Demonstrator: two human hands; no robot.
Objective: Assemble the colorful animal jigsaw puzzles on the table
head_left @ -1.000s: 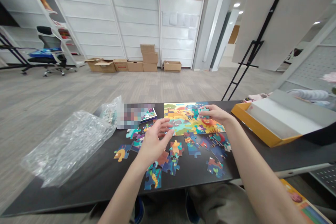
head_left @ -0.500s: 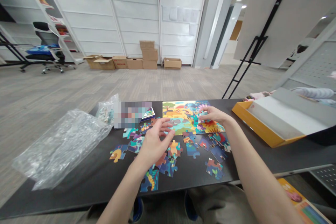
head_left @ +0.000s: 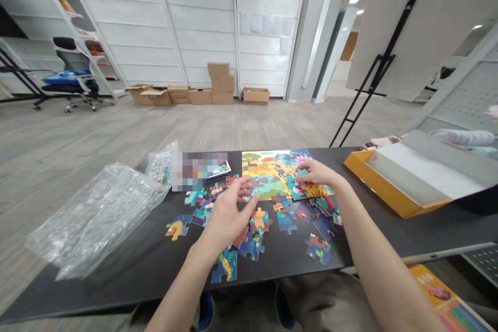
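Note:
A colourful jigsaw puzzle [head_left: 264, 171] with animals and plants, largely joined, lies flat at the far edge of the black table. My right hand [head_left: 318, 172] is over its right half, thumb and fingertips closed around a puzzle piece, mostly hidden, at the puzzle's surface. Near the puzzle's lower left corner hovers my left hand [head_left: 227, 210], fingers apart and holding nothing. Loose pieces lie around it, among them an orange and blue piece [head_left: 179, 226], a piece with a yellow creature [head_left: 225, 265] and a dark blue and brown piece [head_left: 319, 249].
To the left, a crumpled clear plastic bag [head_left: 97, 218] spreads over the table [head_left: 155, 275]. A partly blurred printed item [head_left: 194, 171] is at the far left of the puzzle. An open yellow-edged box [head_left: 404, 187] stands at the right. Beyond are cardboard boxes [head_left: 221, 83] and an easel board [head_left: 412, 36].
My right fingers have lowered slightly onto the puzzle, and the light piece between them shows less. My left hand stays nearly in place. The whole view has shifted a little.

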